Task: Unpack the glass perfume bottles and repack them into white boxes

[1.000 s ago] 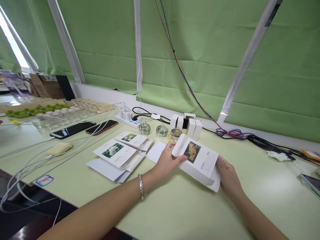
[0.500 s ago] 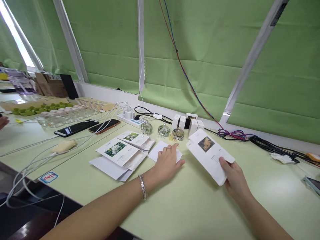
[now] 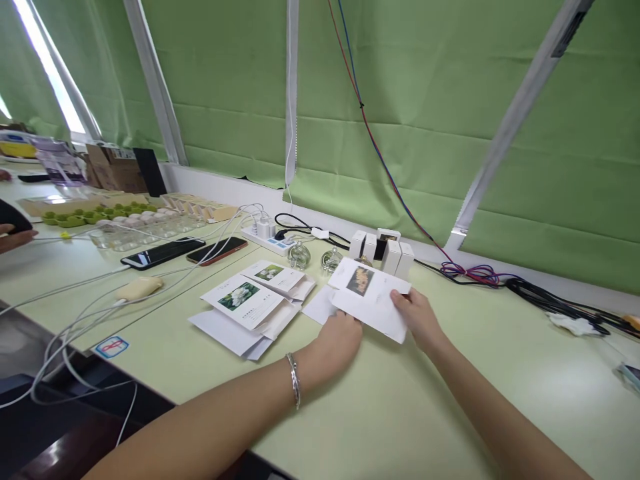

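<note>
My right hand [image 3: 417, 320] grips the right edge of a white paper packet [image 3: 377, 310] printed with an orange flower photo, thumb on top. It is held tilted just above the table. My left hand [image 3: 337, 347], with a silver bracelet at the wrist, is at the packet's lower left edge; its fingertips are hidden there. Beside that hand a plain white sheet [image 3: 317, 305] lies partly covered. Further left rest a packet with a white flower photo [image 3: 243, 300] and a smaller one with a green flower photo [image 3: 273, 275], overlapping on the table.
Glass bottles [image 3: 299, 255] and small white boxes [image 3: 391, 257] stand behind the packet. At left are a power strip [image 3: 270, 240], two phones [image 3: 163, 253], loose white cables and an egg tray [image 3: 90, 215]. Black cables [image 3: 545, 300] run along the wall. Another person's hand [image 3: 17, 240] shows far left.
My right hand has brought the flower packet leftward over the white sheet, covering one bottle. My left hand's fingers, spread on the sheet before, are now bent in by the packet.
</note>
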